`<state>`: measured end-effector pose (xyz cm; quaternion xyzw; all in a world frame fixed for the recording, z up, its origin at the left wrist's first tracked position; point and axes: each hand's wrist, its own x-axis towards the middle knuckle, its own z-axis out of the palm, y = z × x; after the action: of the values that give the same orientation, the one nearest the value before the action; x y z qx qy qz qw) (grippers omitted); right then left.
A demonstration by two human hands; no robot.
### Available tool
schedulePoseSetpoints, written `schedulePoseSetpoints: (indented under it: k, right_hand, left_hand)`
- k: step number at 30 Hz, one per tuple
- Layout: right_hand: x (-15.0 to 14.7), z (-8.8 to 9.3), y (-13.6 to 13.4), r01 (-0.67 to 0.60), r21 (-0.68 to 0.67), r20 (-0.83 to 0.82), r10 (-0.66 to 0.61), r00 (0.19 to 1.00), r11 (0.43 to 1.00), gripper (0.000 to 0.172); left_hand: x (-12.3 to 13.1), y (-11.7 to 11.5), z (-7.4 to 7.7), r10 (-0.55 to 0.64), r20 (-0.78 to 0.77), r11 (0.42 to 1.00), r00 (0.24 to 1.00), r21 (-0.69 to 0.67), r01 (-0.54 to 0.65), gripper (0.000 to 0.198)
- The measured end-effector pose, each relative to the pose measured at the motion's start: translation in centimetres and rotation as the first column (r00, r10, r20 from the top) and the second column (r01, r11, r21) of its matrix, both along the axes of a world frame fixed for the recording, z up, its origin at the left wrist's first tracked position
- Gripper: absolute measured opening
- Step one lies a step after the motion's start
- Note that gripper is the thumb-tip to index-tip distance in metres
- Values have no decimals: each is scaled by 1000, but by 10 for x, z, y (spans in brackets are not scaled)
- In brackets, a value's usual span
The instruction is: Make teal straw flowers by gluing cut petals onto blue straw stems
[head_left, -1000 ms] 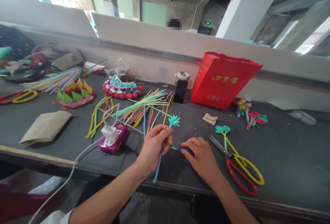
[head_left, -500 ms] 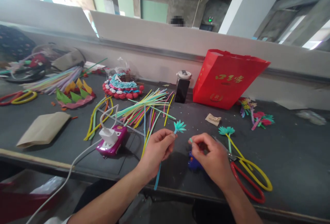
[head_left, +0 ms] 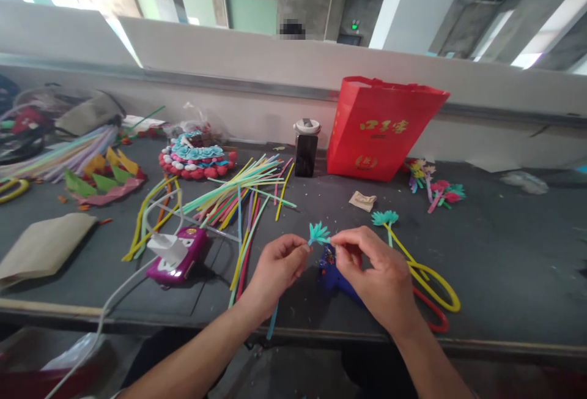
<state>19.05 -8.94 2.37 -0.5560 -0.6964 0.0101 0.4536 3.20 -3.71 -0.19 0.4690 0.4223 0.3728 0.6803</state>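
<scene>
My left hand (head_left: 283, 267) pinches a small teal flower (head_left: 317, 234) made of chenille stems, its petals spread upward. The flower's blue stem (head_left: 273, 320) hangs below that hand. My right hand (head_left: 378, 273) is closed at the fingertips on a small teal piece, close against the right side of the flower; the fingers mostly hide the piece. Beneath the right hand lies a dark blue tool (head_left: 338, 279), partly covered, that looks like a glue gun. Another teal flower (head_left: 385, 218) rests beyond the right hand, by scissors with yellow and red handles (head_left: 452, 302), partly hidden by that hand.
Loose chenille stems (head_left: 243, 188) lie left of centre, behind a purple power socket (head_left: 195, 252) with a white plug and cable. A phone (head_left: 306, 155) leans on a cup. Farther back stand a red bag (head_left: 380, 133) and a beaded flower piece (head_left: 197, 157).
My right hand has come in from the right to the flower, bringing the small teal piece against its petals. The left hand keeps its pinch. The camera view has shifted right.
</scene>
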Motion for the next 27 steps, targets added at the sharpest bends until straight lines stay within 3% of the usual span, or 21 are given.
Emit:
schedulePoseSetpoints:
  k: [3, 7, 15, 20, 27]
  right_hand:
    - [1, -2, 5, -20, 49, 67, 17, 998, 999, 20]
    - [1, -6, 9, -35, 3, 139, 34, 990, 999, 22]
    - [-6, -12, 11, 41, 15, 107, -42, 993, 999, 22]
    - [-6, -15, 13, 59, 76, 146, -69, 987, 995, 20]
    - [-6, -18, 14, 61, 61, 117, -67, 991, 996, 22]
  left_hand:
    - [2, -1, -2, 9, -26, 999, 1000, 39, -8, 24]
    - [1, -4, -2, 15, -54, 997, 998, 79, -11, 27]
    - [-1, -5, -3, 30, -90, 993, 995, 112, -20, 26]
    - [0, -5, -5, 11, -35, 998, 999, 61, -9, 26]
    - [1, -4, -5, -4, 44, 1000, 999, -26, 6, 23]
